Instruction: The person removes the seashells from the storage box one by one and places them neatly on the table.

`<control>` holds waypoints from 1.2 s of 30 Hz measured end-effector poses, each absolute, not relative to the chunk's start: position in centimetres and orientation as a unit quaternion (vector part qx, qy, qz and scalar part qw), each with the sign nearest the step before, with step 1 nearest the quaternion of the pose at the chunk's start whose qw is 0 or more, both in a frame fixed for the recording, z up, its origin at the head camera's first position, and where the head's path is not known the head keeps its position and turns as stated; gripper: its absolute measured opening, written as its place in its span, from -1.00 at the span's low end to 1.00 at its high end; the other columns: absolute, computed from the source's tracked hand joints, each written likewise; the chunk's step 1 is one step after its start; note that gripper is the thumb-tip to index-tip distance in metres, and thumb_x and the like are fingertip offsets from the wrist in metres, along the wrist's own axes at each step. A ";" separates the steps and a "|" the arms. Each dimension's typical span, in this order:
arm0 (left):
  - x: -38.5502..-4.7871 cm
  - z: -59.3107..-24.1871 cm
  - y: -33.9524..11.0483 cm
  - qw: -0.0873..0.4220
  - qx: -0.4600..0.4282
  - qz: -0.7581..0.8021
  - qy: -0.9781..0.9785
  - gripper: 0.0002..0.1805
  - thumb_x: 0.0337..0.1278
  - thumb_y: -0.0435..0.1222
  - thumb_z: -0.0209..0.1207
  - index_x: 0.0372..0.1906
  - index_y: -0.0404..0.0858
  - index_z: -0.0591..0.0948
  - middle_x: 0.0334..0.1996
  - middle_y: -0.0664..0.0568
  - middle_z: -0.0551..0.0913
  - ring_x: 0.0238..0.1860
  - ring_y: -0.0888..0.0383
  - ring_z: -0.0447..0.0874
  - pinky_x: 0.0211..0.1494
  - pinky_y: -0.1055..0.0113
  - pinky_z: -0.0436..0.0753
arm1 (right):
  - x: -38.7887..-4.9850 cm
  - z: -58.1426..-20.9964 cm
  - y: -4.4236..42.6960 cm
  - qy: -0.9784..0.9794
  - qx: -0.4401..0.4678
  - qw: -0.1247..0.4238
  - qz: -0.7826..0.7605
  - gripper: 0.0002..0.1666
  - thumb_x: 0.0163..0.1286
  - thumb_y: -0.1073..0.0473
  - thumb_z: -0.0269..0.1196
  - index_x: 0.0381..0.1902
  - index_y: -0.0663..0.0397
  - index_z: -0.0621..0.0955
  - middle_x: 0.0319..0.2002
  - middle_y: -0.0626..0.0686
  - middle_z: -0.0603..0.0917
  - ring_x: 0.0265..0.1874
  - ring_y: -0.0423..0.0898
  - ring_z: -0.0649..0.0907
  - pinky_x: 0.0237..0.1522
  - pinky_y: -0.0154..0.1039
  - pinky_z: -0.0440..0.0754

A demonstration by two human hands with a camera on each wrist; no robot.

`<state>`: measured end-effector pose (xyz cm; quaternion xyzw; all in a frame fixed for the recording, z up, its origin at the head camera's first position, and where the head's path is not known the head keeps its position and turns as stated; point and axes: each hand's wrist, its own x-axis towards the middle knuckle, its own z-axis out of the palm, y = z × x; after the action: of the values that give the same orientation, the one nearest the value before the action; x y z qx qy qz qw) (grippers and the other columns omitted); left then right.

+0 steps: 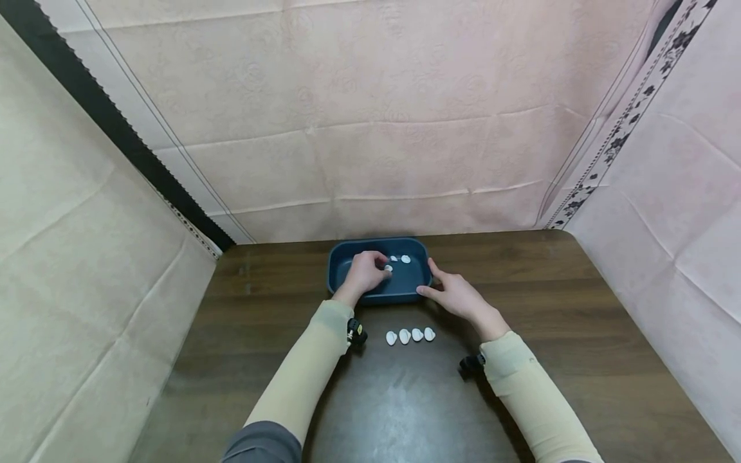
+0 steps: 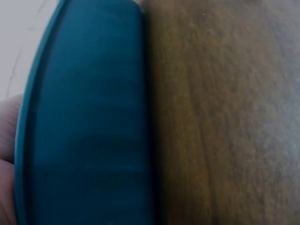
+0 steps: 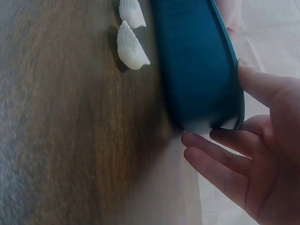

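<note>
A dark blue rectangular tray [image 1: 399, 297] stands on the wooden table with a few white seashells [image 1: 406, 259] inside. My left hand [image 1: 365, 273] reaches over its near rim, and its thumb and fingertips pinch a white seashell [image 1: 388, 268] low in the tray. In the left wrist view the tray's side wall [image 2: 93, 112] hides most of that hand. At the tray's right end my right hand [image 1: 457, 296] grips the rim, thumb on the near corner and fingers around the end. In front of the tray several ribbed white seashells [image 1: 404, 336] lie in a row.
The brown wooden table [image 1: 278, 366] ends just behind the tray, against a pale cloth hanging [image 1: 370, 161]. More cloth drapes rise on the left [image 1: 87, 289] and right [image 1: 683, 212]. A small black wrist camera [image 1: 471, 366] sits below the right hand.
</note>
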<state>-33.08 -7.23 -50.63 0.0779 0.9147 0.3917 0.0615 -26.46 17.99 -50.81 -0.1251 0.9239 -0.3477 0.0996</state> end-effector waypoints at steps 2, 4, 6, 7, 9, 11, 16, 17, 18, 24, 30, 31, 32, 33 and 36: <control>-33.2 -50.7 -7.0 0.060 0.083 0.389 0.916 -0.67 0.35 -0.34 0.44 0.16 -0.26 0.75 0.06 -0.09 0.74 0.04 -0.04 0.65 0.28 0.00 0.63 | -26.4 -50.8 18.0 0.924 -0.124 0.099 -0.348 0.07 0.60 -0.28 0.23 0.76 0.01 0.01 0.57 0.29 0.37 0.47 0.26 0.49 0.41 0.31 0.43; -33.4 -50.9 -6.8 0.058 0.082 0.389 0.916 -0.68 0.34 -0.36 0.44 0.15 -0.26 0.76 0.06 -0.09 0.74 0.04 -0.04 0.64 0.29 0.00 0.63 | -26.4 -50.7 18.0 0.925 -0.126 0.098 -0.346 0.08 0.59 -0.30 0.22 0.76 0.01 0.00 0.56 0.30 0.38 0.45 0.26 0.51 0.40 0.30 0.44; -33.6 -51.1 -6.7 0.060 0.078 0.388 0.916 -0.68 0.33 -0.37 0.44 0.14 -0.25 0.76 0.07 -0.08 0.73 0.05 -0.03 0.63 0.30 0.00 0.62 | -26.3 -50.7 18.0 0.924 -0.128 0.097 -0.346 0.10 0.58 -0.34 0.22 0.76 0.01 0.00 0.55 0.31 0.38 0.45 0.26 0.51 0.40 0.30 0.45; -33.7 -51.2 -6.7 0.061 0.076 0.388 0.916 -0.68 0.33 -0.37 0.44 0.14 -0.24 0.77 0.07 -0.07 0.73 0.06 -0.03 0.63 0.31 0.00 0.61 | -26.3 -50.7 18.0 0.924 -0.130 0.098 -0.347 0.11 0.58 -0.35 0.21 0.76 0.01 0.00 0.56 0.31 0.38 0.44 0.26 0.52 0.40 0.30 0.45; -34.0 -51.4 -6.7 0.066 0.072 0.389 0.916 -0.69 0.32 -0.38 0.45 0.13 -0.23 0.77 0.07 -0.07 0.73 0.07 -0.03 0.62 0.33 0.00 0.60 | -26.2 -50.6 18.0 0.923 -0.131 0.098 -0.348 0.12 0.57 -0.38 0.21 0.76 0.00 0.00 0.56 0.30 0.38 0.44 0.26 0.52 0.41 0.29 0.45; -34.2 -51.5 -6.7 0.069 0.071 0.389 0.916 -0.69 0.31 -0.38 0.46 0.12 -0.23 0.77 0.07 -0.06 0.73 0.07 -0.03 0.62 0.33 0.01 0.59 | -26.2 -50.6 18.0 0.923 -0.132 0.097 -0.348 0.13 0.56 -0.40 0.21 0.76 0.00 0.01 0.56 0.30 0.38 0.44 0.26 0.52 0.41 0.29 0.45; -34.6 -51.6 -6.6 0.072 0.072 0.375 0.921 -0.69 0.29 -0.38 0.47 0.11 -0.21 0.79 0.09 -0.06 0.74 0.09 -0.02 0.62 0.35 0.03 0.58 | -26.1 -50.5 18.0 0.923 -0.134 0.093 -0.348 0.11 0.57 -0.37 0.21 0.76 0.01 0.02 0.54 0.31 0.41 0.43 0.25 0.54 0.40 0.29 0.46; -34.6 -51.6 -6.6 0.074 0.073 0.370 0.923 -0.69 0.29 -0.38 0.47 0.11 -0.20 0.79 0.10 -0.06 0.74 0.10 -0.01 0.62 0.35 0.03 0.58 | -26.1 -50.4 18.0 0.923 -0.134 0.093 -0.349 0.11 0.57 -0.36 0.22 0.76 0.01 0.02 0.54 0.30 0.41 0.43 0.25 0.54 0.40 0.28 0.46; -34.6 -51.6 -6.5 0.075 0.074 0.366 0.925 -0.69 0.30 -0.37 0.47 0.12 -0.20 0.79 0.11 -0.06 0.74 0.11 -0.01 0.62 0.35 0.03 0.57 | -26.2 -50.4 18.0 0.922 -0.134 0.094 -0.351 0.10 0.58 -0.35 0.22 0.76 0.02 0.02 0.55 0.30 0.40 0.43 0.25 0.53 0.41 0.29 0.45; -34.7 -51.8 -6.4 0.079 0.084 0.351 0.929 -0.68 0.31 -0.37 0.46 0.13 -0.20 0.80 0.15 -0.06 0.73 0.14 -0.01 0.62 0.37 0.02 0.56 | -26.3 -50.7 18.0 0.923 -0.130 0.095 -0.350 0.10 0.58 -0.36 0.21 0.76 0.01 0.02 0.57 0.28 0.37 0.47 0.25 0.49 0.43 0.29 0.42; -34.6 -51.8 -6.4 0.075 0.088 0.343 0.932 -0.69 0.28 -0.39 0.47 0.11 -0.19 0.82 0.16 -0.04 0.73 0.17 0.02 0.62 0.36 0.06 0.57 | -26.2 -50.7 18.1 0.923 -0.131 0.096 -0.349 0.10 0.58 -0.35 0.20 0.76 0.00 0.00 0.58 0.27 0.35 0.49 0.25 0.47 0.43 0.29 0.41; -34.6 -51.8 -6.4 0.076 0.088 0.341 0.933 -0.69 0.28 -0.39 0.47 0.10 -0.19 0.82 0.16 -0.04 0.73 0.17 0.02 0.62 0.36 0.06 0.57 | -26.2 -50.6 18.1 0.923 -0.131 0.096 -0.349 0.10 0.58 -0.35 0.21 0.76 0.00 0.01 0.58 0.27 0.35 0.49 0.24 0.47 0.43 0.29 0.41; -34.6 -51.8 -6.4 0.077 0.088 0.340 0.933 -0.69 0.28 -0.39 0.47 0.10 -0.19 0.82 0.16 -0.04 0.73 0.17 0.02 0.62 0.37 0.06 0.57 | -26.2 -50.6 18.1 0.923 -0.131 0.097 -0.350 0.10 0.58 -0.35 0.21 0.76 0.00 0.01 0.58 0.27 0.35 0.49 0.24 0.47 0.43 0.29 0.42; -34.6 -51.8 -6.4 0.079 0.088 0.339 0.933 -0.69 0.28 -0.39 0.47 0.10 -0.18 0.82 0.16 -0.04 0.73 0.17 0.02 0.62 0.37 0.05 0.57 | -26.2 -50.6 18.1 0.923 -0.131 0.097 -0.350 0.10 0.58 -0.36 0.20 0.76 0.00 0.01 0.58 0.27 0.35 0.49 0.24 0.47 0.43 0.29 0.42; -34.5 -51.7 -6.4 0.086 0.087 0.334 0.935 -0.69 0.30 -0.37 0.47 0.11 -0.17 0.82 0.18 -0.04 0.72 0.18 0.02 0.61 0.38 0.03 0.56 | -26.2 -50.6 18.1 0.922 -0.131 0.098 -0.350 0.12 0.57 -0.40 0.20 0.76 0.00 0.01 0.58 0.26 0.35 0.49 0.24 0.47 0.43 0.29 0.42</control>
<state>-34.53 -6.36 -51.72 0.0873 0.9345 0.3342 0.0860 -26.20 18.06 -50.59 -0.1309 0.9222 -0.3504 0.0982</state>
